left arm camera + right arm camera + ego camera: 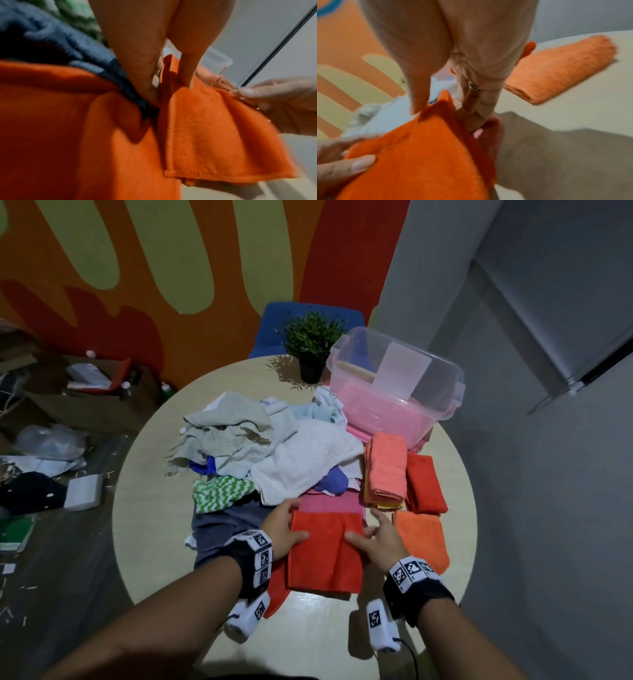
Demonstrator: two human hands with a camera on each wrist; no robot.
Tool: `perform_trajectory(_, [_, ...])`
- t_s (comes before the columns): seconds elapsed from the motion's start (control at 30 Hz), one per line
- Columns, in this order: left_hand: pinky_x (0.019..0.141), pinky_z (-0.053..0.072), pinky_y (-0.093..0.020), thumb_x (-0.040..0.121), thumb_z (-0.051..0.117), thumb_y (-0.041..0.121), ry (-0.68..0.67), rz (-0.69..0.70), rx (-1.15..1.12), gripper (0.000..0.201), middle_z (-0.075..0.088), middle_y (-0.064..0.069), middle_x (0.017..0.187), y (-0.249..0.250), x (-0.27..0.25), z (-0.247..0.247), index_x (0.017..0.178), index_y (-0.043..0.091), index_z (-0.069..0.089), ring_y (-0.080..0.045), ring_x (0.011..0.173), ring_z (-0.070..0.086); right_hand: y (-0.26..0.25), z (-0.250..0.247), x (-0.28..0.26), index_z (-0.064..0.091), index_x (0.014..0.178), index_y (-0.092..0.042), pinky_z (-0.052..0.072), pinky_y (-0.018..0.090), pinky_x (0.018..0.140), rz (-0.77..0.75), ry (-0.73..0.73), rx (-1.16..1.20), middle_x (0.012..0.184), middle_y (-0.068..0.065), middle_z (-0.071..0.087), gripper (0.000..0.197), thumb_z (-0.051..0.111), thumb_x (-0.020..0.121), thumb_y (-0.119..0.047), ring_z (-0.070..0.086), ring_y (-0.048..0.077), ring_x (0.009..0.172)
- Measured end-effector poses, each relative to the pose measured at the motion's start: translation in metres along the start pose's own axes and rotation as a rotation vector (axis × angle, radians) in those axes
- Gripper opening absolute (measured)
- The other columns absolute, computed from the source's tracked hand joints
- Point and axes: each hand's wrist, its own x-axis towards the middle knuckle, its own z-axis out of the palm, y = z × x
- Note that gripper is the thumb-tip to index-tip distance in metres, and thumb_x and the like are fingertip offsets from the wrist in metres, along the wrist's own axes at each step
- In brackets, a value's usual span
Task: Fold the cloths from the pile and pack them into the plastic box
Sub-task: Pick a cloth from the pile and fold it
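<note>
A red-orange cloth (325, 556) (205, 135) (419, 155) lies folded over itself at the table's near middle. My left hand (294, 520) (169, 86) pinches its left far corner, thumb on top and fingers behind. At the right far corner my right hand (364, 527) (447, 116) pinches it the same way. Behind the hands sprawls the pile of unfolded cloths (274, 450). The clear plastic box (442, 405), with pink cloth inside, stands at the back right.
Folded cloths lie right of my hands: a salmon stack (387, 470), a red one (424, 484), an orange one (421, 539) (556, 70). A potted plant (313, 344) stands at the table's far edge. A grey-blue cloth (222, 525) lies under my left wrist. Clutter covers the floor on the left.
</note>
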Motion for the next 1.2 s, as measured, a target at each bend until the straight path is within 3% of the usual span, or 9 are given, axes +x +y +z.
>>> perform_trajectory(0.13, [0.102, 0.049, -0.043, 0.087, 0.071, 0.001, 0.051, -0.119, 0.039, 0.045, 0.062, -0.010, 0.129, -0.030, 0.012, 0.009, 0.129, 0.010, 0.059, -0.025, 0.124, 0.055, 0.035, 0.019, 0.005, 0.047, 0.139, -0.009, 0.052, 0.036, 0.087, 0.098, -0.009, -0.211, 0.083, 0.000, 0.064, 0.066, 0.077, 0.081, -0.012, 0.066, 0.022, 0.089])
perform_trajectory(0.23, [0.095, 0.054, -0.048, 0.092, 0.065, 0.005, 0.079, -0.103, -0.021, 0.034, 0.068, -0.016, 0.116, -0.031, 0.017, 0.009, 0.126, 0.004, 0.060, -0.031, 0.109, 0.066, 0.033, 0.023, 0.005, 0.052, 0.134, -0.011, 0.051, 0.033, 0.087, 0.061, 0.062, -0.176, 0.084, -0.003, 0.063, 0.052, 0.072, 0.086, -0.013, 0.066, 0.023, 0.093])
perform_trajectory(0.4, [0.086, 0.058, -0.047, 0.076, 0.081, 0.001, -0.025, -0.120, -0.136, 0.058, 0.073, -0.014, 0.103, -0.030, 0.008, 0.008, 0.124, 0.013, 0.051, -0.029, 0.095, 0.072, 0.030, 0.023, -0.004, 0.049, 0.137, -0.018, 0.049, 0.027, 0.088, 0.072, -0.034, -0.157, 0.113, 0.003, 0.069, 0.063, 0.077, 0.081, -0.014, 0.066, 0.019, 0.100])
perform_trajectory(0.53, [0.084, 0.058, -0.052, 0.083, 0.074, 0.020, 0.048, -0.112, -0.130, 0.029, 0.076, -0.014, 0.091, -0.031, 0.009, 0.007, 0.103, 0.000, 0.069, -0.035, 0.089, 0.072, 0.032, 0.023, -0.003, 0.063, 0.121, -0.014, 0.053, 0.032, 0.085, 0.143, 0.010, 0.012, 0.094, -0.004, 0.069, 0.034, 0.071, 0.088, -0.014, 0.067, 0.017, 0.088])
perform_trajectory(0.67, [0.092, 0.054, -0.036, 0.099, 0.059, 0.023, 0.035, -0.070, -0.197, 0.027, 0.071, -0.008, 0.115, -0.017, 0.001, 0.014, 0.125, 0.013, 0.060, -0.022, 0.101, 0.069, 0.024, 0.021, -0.003, 0.059, 0.113, -0.009, 0.054, 0.038, 0.090, 0.201, -0.111, 0.219, 0.102, 0.007, 0.070, 0.024, 0.067, 0.092, -0.016, 0.068, 0.026, 0.096])
perform_trajectory(0.77, [0.099, 0.052, -0.041, 0.081, 0.079, 0.022, -0.099, -0.085, -0.363, 0.056, 0.068, -0.010, 0.121, -0.011, -0.005, 0.012, 0.130, 0.014, 0.052, -0.025, 0.111, 0.066, 0.023, 0.014, 0.000, 0.053, 0.110, -0.014, 0.054, 0.047, 0.094, 0.183, -0.165, 0.294, 0.114, 0.019, 0.067, 0.025, 0.070, 0.090, -0.014, 0.067, 0.029, 0.100])
perform_trajectory(0.97, [0.082, 0.059, -0.034, 0.087, 0.054, -0.021, -0.112, -0.042, -0.598, 0.037, 0.071, -0.020, 0.106, 0.004, -0.007, 0.003, 0.118, -0.004, 0.061, -0.026, 0.090, 0.072, 0.011, -0.008, 0.003, 0.061, 0.119, -0.007, 0.059, 0.035, 0.075, 0.039, -0.244, 0.521, 0.104, 0.020, 0.073, 0.041, 0.058, 0.086, 0.018, 0.072, 0.028, 0.088])
perform_trajectory(1.07, [0.072, 0.061, -0.030, 0.086, 0.051, -0.022, -0.120, -0.030, -0.639, 0.029, 0.071, -0.022, 0.104, 0.023, -0.010, -0.003, 0.096, -0.004, 0.071, -0.024, 0.084, 0.074, 0.005, -0.019, 0.005, 0.074, 0.094, -0.014, 0.056, 0.044, 0.082, 0.001, -0.193, 0.484, 0.106, 0.016, 0.074, 0.033, 0.061, 0.083, 0.015, 0.069, 0.033, 0.091])
perform_trajectory(1.2, [0.076, 0.060, -0.028, 0.088, 0.052, -0.020, -0.082, -0.006, -0.649, 0.038, 0.074, -0.019, 0.106, 0.039, -0.013, -0.015, 0.071, 0.003, 0.077, -0.029, 0.095, 0.072, -0.009, -0.031, 0.001, 0.066, 0.060, -0.022, 0.041, 0.023, 0.047, -0.006, -0.143, 0.421, 0.075, 0.004, 0.070, 0.045, 0.054, 0.092, 0.008, 0.058, 0.017, 0.051])
